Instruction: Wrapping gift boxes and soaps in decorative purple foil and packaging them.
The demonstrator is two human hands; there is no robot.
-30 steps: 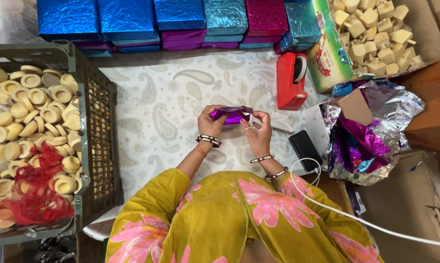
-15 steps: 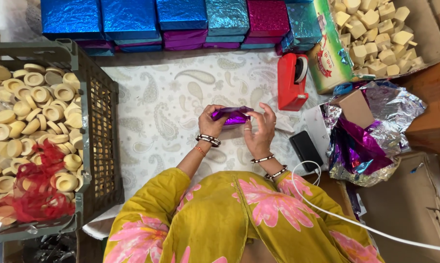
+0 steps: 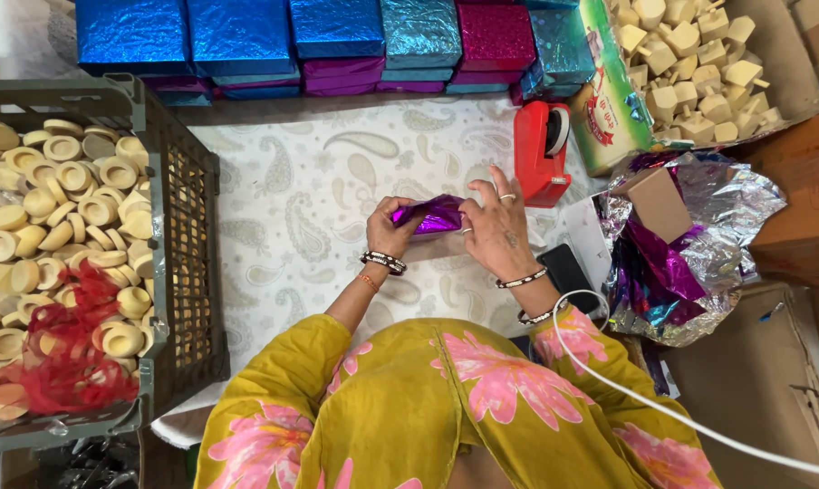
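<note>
A crate (image 3: 178, 226) of small cups (image 3: 56, 217) lies left of the hands; a tape dispenser (image 3: 541, 149) sits right, stacked boxes (image 3: 337, 36) behind on the table (image 3: 283, 208).

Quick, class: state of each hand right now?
Left hand: closed on the purple foil packet.
Right hand: holding the packet's other end, some fingers raised.

There is one camera, worn on the person's head. It looks straight down, close over the cloth (image 3: 274, 208). The shiny boxes (image 3: 337, 41) are at twelve o'clock, the crate (image 3: 187, 263) at nine.
</note>
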